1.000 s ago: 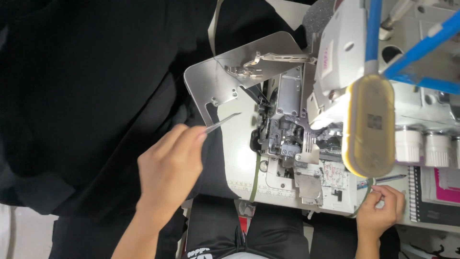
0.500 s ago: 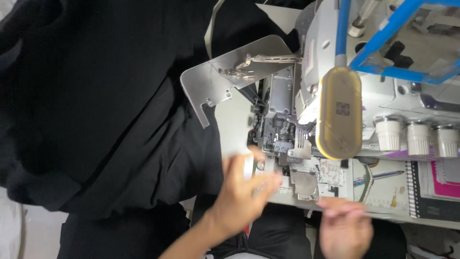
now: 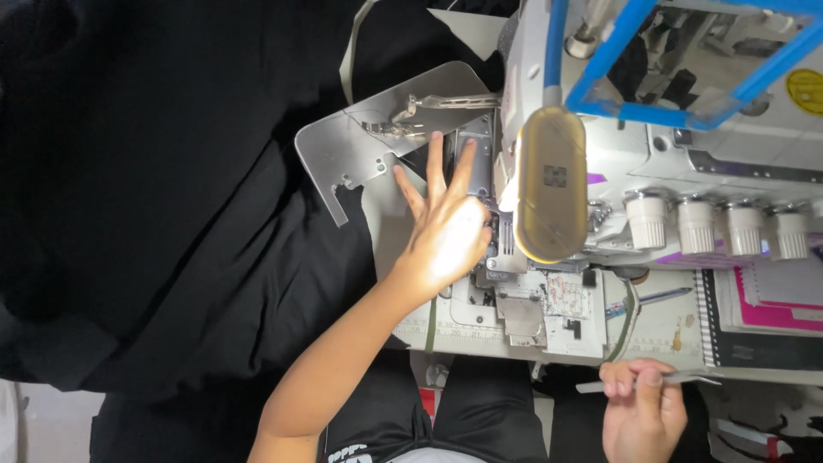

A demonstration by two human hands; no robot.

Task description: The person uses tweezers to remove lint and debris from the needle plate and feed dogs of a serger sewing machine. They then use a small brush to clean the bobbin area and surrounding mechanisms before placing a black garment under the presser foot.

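Note:
My left hand (image 3: 446, 236) lies flat with fingers spread on the bed of a white overlock sewing machine (image 3: 686, 146), just below the presser foot and beside a bent metal guide plate (image 3: 360, 146). It holds nothing. My right hand (image 3: 643, 411) is low at the table's front edge, closed on slim metal tweezers (image 3: 690, 376) that point right. An oval lamp (image 3: 551, 184) hangs over the needle area and lights the left hand brightly. Black fabric (image 3: 171, 214) spreads to the left of the machine.
A row of white tension knobs (image 3: 711, 225) sits on the machine's front. A spiral notebook with a pink cover (image 3: 771, 300) and a pen (image 3: 664, 296) lie at the right. A blue frame (image 3: 677, 69) stands above the machine. My dark-clad lap (image 3: 480, 411) is below the table.
The tweezers passed from my left hand to my right. My left hand then moved up and right onto the machine bed and spread open. The view shifted right.

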